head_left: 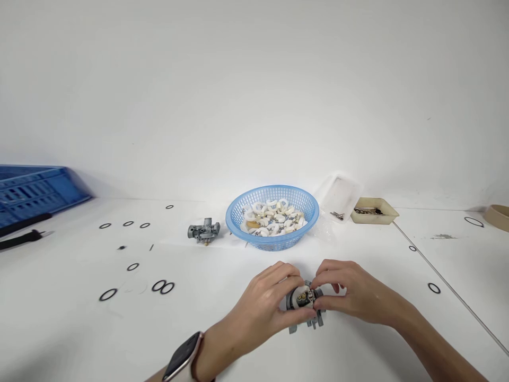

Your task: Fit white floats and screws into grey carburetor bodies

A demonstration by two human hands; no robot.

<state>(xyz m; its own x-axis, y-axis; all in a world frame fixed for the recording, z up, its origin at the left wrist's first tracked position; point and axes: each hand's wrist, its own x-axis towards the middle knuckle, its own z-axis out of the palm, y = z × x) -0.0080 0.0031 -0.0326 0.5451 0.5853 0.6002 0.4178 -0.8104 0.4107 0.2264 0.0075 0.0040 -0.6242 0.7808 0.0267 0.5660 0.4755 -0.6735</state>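
A grey metal carburetor rests on the white tabletop in front of me, its underside facing up. A white float and two brass pieces show in its open bowl area. My left hand wraps around its left side, thumb along the near edge and fingers over the far edge. At the right end of the carburetor, my right hand has thumb and forefinger closing on it; whether a small part sits between those fingertips is hidden. Another carburetor lies farther back, left of the basket.
A blue mesh basket holds many white floats. Right of it are a clear plastic tray and a beige tray with small metal parts. Black O-rings are scattered at left. A blue crate and screwdriver-like tool lie far left.
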